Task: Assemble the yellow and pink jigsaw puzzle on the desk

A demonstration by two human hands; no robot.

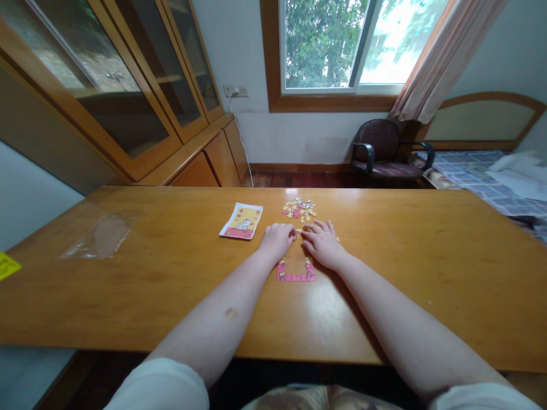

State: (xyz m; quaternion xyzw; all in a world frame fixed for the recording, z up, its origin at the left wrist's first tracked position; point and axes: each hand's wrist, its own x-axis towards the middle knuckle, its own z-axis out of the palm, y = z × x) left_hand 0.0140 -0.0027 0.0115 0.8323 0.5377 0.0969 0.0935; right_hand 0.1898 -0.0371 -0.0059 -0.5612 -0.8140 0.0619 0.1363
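A jigsaw puzzle frame (296, 277) lies on the table in front of me, its pink lower edge and parts of both sides joined, its middle showing bare wood. At its upper end my left hand (277, 239) is closed, fingertips pinched at a small puzzle piece (298, 234). My right hand (321, 244) rests palm down with its fingers spread, the fingertips touching beside that same piece. Both hands cover parts of the puzzle's sides. Beyond them lies a loose pile of yellow, pink and white puzzle pieces (304, 210).
A picture card with a white animal on yellow and pink (243, 221) lies left of my hands. Further left is a clear plastic bag (103, 234). The wooden table (405, 273) reaches toward a cabinet (205, 154) and an armchair (380, 145).
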